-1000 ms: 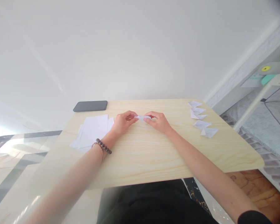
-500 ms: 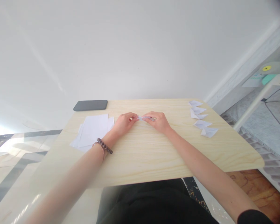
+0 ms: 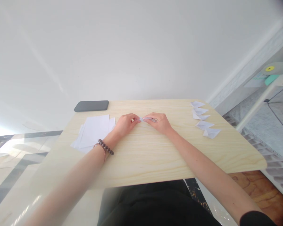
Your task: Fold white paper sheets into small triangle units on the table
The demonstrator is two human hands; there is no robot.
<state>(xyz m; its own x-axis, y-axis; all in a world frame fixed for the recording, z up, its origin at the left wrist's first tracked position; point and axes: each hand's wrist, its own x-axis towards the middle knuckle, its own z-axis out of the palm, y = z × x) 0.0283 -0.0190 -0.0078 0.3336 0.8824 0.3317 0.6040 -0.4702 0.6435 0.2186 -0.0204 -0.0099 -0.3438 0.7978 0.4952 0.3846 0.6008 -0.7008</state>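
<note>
A small folded piece of white paper (image 3: pixel 141 119) is held between my two hands above the middle of the table. My left hand (image 3: pixel 126 123) pinches its left end between thumb and fingers. The right end lies in the pinch of my right hand (image 3: pixel 158 121), and part of the paper shows under those fingers. Most of the folded shape is hidden by the fingertips. Left of my left hand lies a loose stack of white paper sheets (image 3: pixel 96 128). Several folded white paper shapes (image 3: pixel 204 125) stand in a column to the right of my right hand.
The light wooden table (image 3: pixel 141 163) has rounded corners and its far edge meets a white wall (image 3: pixel 141 56). A dark phone (image 3: pixel 91 106) lies at the far left corner. Past the right edge rises a pale metal pole (image 3: pixel 252 106).
Both hands stay in nearly the same place with the paper pinched between them. The paper by the right fingers has bulged apart slightly.
</note>
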